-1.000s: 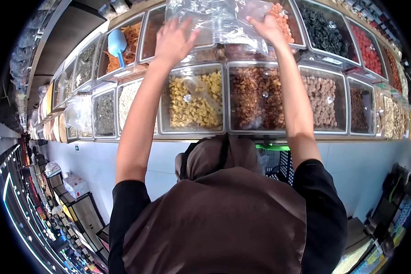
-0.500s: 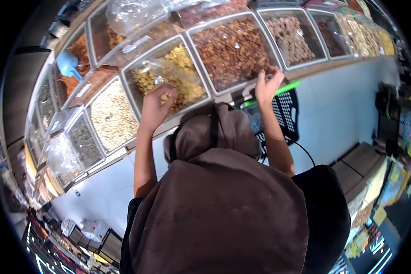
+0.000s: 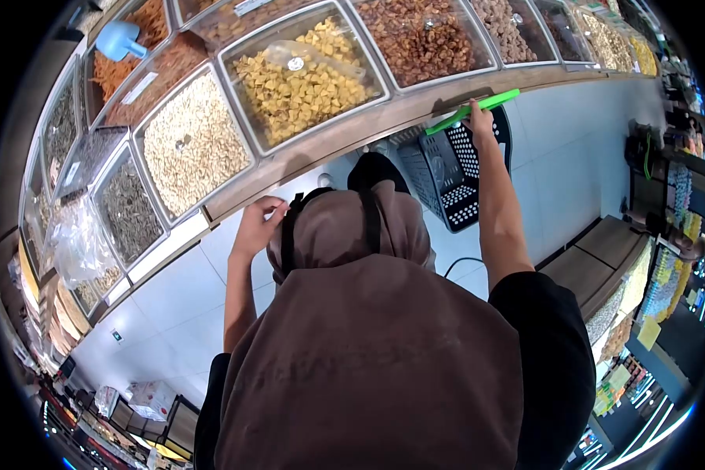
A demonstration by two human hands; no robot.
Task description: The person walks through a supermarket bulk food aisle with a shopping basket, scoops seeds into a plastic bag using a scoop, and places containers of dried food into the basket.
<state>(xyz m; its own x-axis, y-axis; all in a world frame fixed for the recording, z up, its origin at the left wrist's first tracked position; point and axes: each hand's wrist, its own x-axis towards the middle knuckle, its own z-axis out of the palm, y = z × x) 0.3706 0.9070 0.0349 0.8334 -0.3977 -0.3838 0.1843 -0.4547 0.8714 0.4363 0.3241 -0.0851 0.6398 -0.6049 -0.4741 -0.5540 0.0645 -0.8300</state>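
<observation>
My right hand (image 3: pixel 479 123) is closed around the bright green handle (image 3: pixel 497 100) of a dark grey shopping basket (image 3: pixel 421 174). The basket has perforated sides and hangs just below the counter edge. My left hand (image 3: pixel 257 225) is raised beside the brown head covering (image 3: pixel 329 231), in front of the counter. Its fingers are curled together, and whatever may be between them is too small to make out. Nearest to it are a bin of pale flakes or seeds (image 3: pixel 188 141) and a bin of yellow chunks (image 3: pixel 290 98) with a clear scoop (image 3: pixel 313 59) lying in it.
More bins hold brown nuts (image 3: pixel 415 39), pinkish-brown pieces (image 3: pixel 503 27) and dark seeds (image 3: pixel 129 207). A blue scoop (image 3: pixel 119 41) sits over orange shreds. A wooden counter edge (image 3: pixel 345 129) runs along the front. A low brown bench (image 3: pixel 603 247) stands on the right.
My left hand has drawn back from above the yellow chunks to beside the head covering. My right hand has moved from the counter edge onto the basket's green handle and closed on it.
</observation>
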